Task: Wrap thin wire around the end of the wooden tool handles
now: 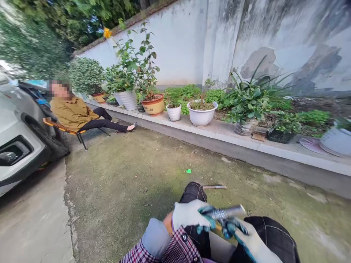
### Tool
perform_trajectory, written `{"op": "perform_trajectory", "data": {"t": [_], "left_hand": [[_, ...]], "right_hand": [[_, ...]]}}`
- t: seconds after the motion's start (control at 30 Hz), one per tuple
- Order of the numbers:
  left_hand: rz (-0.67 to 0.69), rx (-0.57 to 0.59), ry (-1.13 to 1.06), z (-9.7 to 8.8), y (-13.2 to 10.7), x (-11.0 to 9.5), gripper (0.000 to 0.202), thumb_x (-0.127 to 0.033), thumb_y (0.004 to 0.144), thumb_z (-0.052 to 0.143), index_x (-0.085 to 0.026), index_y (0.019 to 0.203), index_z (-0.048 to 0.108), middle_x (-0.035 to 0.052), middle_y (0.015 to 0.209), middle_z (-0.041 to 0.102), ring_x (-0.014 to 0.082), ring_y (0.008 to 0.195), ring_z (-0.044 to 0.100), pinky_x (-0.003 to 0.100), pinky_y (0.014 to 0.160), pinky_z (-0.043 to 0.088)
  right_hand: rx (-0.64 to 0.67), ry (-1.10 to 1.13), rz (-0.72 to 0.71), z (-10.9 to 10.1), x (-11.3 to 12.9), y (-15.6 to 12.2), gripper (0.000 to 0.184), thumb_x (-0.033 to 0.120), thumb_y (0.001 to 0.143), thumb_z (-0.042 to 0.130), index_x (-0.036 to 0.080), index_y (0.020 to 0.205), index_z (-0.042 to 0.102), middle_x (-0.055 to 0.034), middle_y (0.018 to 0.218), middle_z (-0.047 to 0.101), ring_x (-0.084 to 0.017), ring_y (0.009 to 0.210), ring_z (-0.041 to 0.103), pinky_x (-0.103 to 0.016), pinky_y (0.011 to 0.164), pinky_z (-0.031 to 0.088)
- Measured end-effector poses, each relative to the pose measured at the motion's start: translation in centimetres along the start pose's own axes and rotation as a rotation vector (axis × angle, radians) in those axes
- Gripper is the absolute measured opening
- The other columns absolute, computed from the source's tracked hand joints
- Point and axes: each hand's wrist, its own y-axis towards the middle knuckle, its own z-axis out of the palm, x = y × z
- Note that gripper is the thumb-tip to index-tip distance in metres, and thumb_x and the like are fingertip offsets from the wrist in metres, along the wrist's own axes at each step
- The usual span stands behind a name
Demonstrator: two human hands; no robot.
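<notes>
My left hand point(192, 216) wears a white glove with teal fingertips and grips a short grey metal tool point(229, 212) above my knees. My right hand point(246, 239), gloved the same way, meets the tool from below at its near end. Both hands sit low in the head view, over my dark trousers point(270, 233). A plaid sleeve point(175, 252) covers my left forearm. What kind of tool it is I cannot tell because of blur.
A concrete ledge point(225, 133) holds several potted plants, among them a white bowl pot point(201, 113) and an orange pot point(153, 104). A person point(75, 113) reclines in a chair at left beside a grey car point(16, 138). A thin stick point(214, 187) lies on mossy ground.
</notes>
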Motion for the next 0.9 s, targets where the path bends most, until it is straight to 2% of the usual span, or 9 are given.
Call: {"op": "perform_trajectory", "data": {"t": [0.03, 0.07, 0.13, 0.2, 0.3, 0.47, 0.6, 0.77, 0.9], "left_hand": [[-0.029, 0.035, -0.027, -0.2, 0.2, -0.3, 0.027, -0.043, 0.083, 0.072, -0.021, 0.096, 0.064, 0.0003, 0.07, 0.06, 0.0151, 0.059, 0.059, 0.027, 0.049, 0.047], [-0.064, 0.064, -0.067, -0.3, 0.5, -0.5, 0.029, -0.041, 0.078, 0.073, -0.019, 0.095, 0.062, -0.0013, 0.067, 0.058, 0.0121, 0.054, 0.055, 0.024, 0.048, 0.045], [-0.108, -0.055, -0.206, -0.6, 1.1, -1.0, 0.035, -0.034, 0.072, 0.072, -0.017, 0.1, 0.058, -0.0032, 0.067, 0.058, 0.0084, 0.05, 0.05, 0.02, 0.045, 0.041], [-0.083, -0.112, -0.36, -0.8, 1.4, -1.4, 0.042, -0.031, 0.069, 0.07, -0.018, 0.105, 0.054, -0.0054, 0.064, 0.058, 0.0064, 0.044, 0.043, 0.018, 0.041, 0.037], [-0.051, -0.08, -0.543, -1.0, 0.7, -1.9, 0.045, -0.032, 0.072, 0.068, -0.019, 0.112, 0.052, -0.0069, 0.062, 0.056, 0.0058, 0.041, 0.036, 0.018, 0.039, 0.036], [0.089, -0.078, -0.682, -0.5, -1.6, -3.3, 0.025, -0.035, 0.087, 0.065, -0.017, 0.102, 0.058, -0.0055, 0.062, 0.049, 0.0054, 0.044, 0.032, 0.018, 0.04, 0.035], [0.176, -0.06, -0.757, -0.2, -2.1, -4.4, 0.038, -0.038, 0.084, 0.072, -0.017, 0.114, 0.062, -0.0062, 0.061, 0.048, 0.0054, 0.042, 0.031, 0.018, 0.037, 0.034], [0.234, -0.025, -0.77, 0.0, -2.3, -5.3, 0.044, -0.038, 0.084, 0.073, -0.019, 0.123, 0.063, -0.0072, 0.055, 0.048, 0.0047, 0.037, 0.027, 0.017, 0.034, 0.034], [0.259, -0.03, -0.743, 0.4, -2.8, -5.8, 0.039, -0.041, 0.088, 0.069, -0.015, 0.117, 0.065, -0.0075, 0.052, 0.044, 0.0046, 0.036, 0.027, 0.018, 0.035, 0.034]], "right_hand": [[0.029, 0.059, -0.016, -0.1, 1.2, 0.2, 0.042, 0.066, 0.076, 0.067, 0.026, 0.074, 0.076, -0.008, 0.077, 0.074, -0.03, 0.075, 0.07, -0.043, 0.079, 0.058], [0.046, 0.122, -0.031, -0.3, 2.6, 0.5, 0.039, 0.061, 0.08, 0.068, 0.024, 0.088, 0.078, -0.008, 0.083, 0.075, -0.027, 0.077, 0.07, -0.041, 0.082, 0.057], [0.017, 0.234, -0.076, -1.2, 5.3, 1.4, 0.046, 0.058, 0.082, 0.07, 0.02, 0.108, 0.074, -0.0078, 0.086, 0.075, -0.022, 0.074, 0.068, -0.038, 0.081, 0.056], [-0.013, 0.344, -0.112, -2.0, 7.3, 2.3, 0.053, 0.059, 0.082, 0.071, 0.018, 0.116, 0.07, -0.0084, 0.089, 0.075, -0.02, 0.069, 0.068, -0.037, 0.074, 0.057], [-0.008, 0.42, -0.15, -2.3, 8.9, 2.6, 0.047, 0.055, 0.086, 0.07, 0.017, 0.113, 0.069, -0.0092, 0.091, 0.076, -0.018, 0.067, 0.069, -0.035, 0.071, 0.057], [0.051, 0.447, -0.152, -1.5, 9.7, 1.5, 0.039, 0.051, 0.086, 0.071, 0.015, 0.101, 0.073, -0.0067, 0.08, 0.074, -0.017, 0.065, 0.069, -0.032, 0.067, 0.056], [0.055, 0.427, -0.113, -1.1, 10.0, 0.8, 0.034, 0.047, 0.088, 0.07, 0.016, 0.1, 0.075, -0.0047, 0.077, 0.074, -0.016, 0.068, 0.069, -0.029, 0.066, 0.056], [-0.017, 0.21, -0.158, -0.5, 11.1, -0.5, 0.022, 0.036, 0.085, 0.072, 0.018, 0.098, 0.077, -0.0034, 0.09, 0.076, -0.015, 0.077, 0.069, -0.024, 0.067, 0.054], [-0.085, 0.063, -0.19, 0.0, 12.9, -2.1, 0.016, 0.031, 0.091, 0.065, 0.02, 0.092, 0.076, 0.0008, 0.079, 0.072, -0.012, 0.069, 0.064, -0.021, 0.061, 0.049]]}}
